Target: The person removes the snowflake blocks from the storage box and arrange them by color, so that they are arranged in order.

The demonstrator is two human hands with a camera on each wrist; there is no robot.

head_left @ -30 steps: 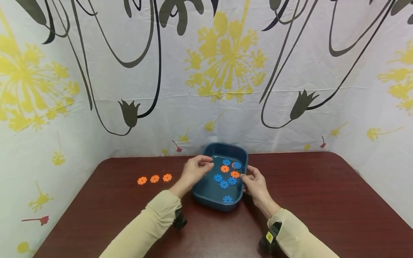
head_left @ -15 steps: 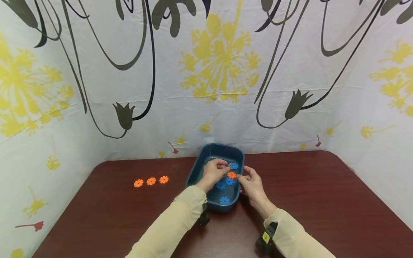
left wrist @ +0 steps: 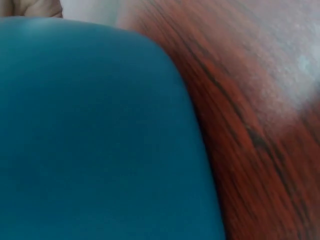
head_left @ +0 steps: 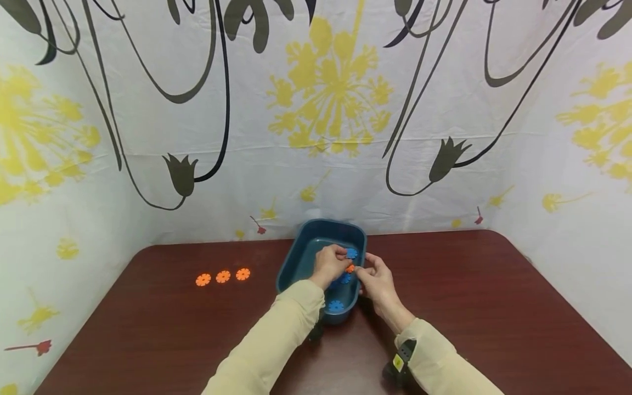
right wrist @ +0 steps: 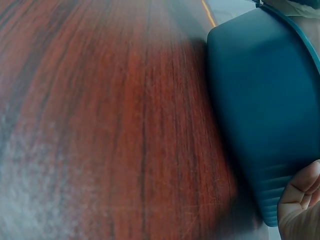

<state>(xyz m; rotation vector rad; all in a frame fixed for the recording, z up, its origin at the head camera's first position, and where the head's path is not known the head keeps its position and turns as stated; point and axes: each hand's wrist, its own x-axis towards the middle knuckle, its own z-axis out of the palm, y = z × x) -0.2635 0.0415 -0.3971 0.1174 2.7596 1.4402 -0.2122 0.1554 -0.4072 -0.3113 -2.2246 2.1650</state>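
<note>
A blue plastic bin (head_left: pixel 302 262) stands on the table, holding flat, notched discs. My left hand (head_left: pixel 329 265) reaches over its left side, with fingertips down inside at an orange notched disc (head_left: pixel 350 269), which they partly cover. Whether they pinch it is hidden. My right hand (head_left: pixel 377 282) grips the bin's right wall. In the right wrist view, the right hand's fingers (right wrist: pixel 302 205) bend against the bin's wall (right wrist: pixel 265 95). Blue notched discs (head_left: pixel 351 253) lie behind and in front of the left fingertips. The left wrist view is mostly the bin's outer wall (left wrist: pixel 100 130).
Three orange discs (head_left: pixel 223 276) lie in a row on the dark red wooden table (head_left: pixel 163 329), left of the bin. A white patterned cloth (head_left: pixel 222 214) hangs behind the table's back edge. Each wrist carries a strapped black camera (head_left: pixel 395 374).
My left hand has moved right and down into the bin, over the discs. My right hand has stayed on the bin's right wall. The whole head view has shifted slightly.
</note>
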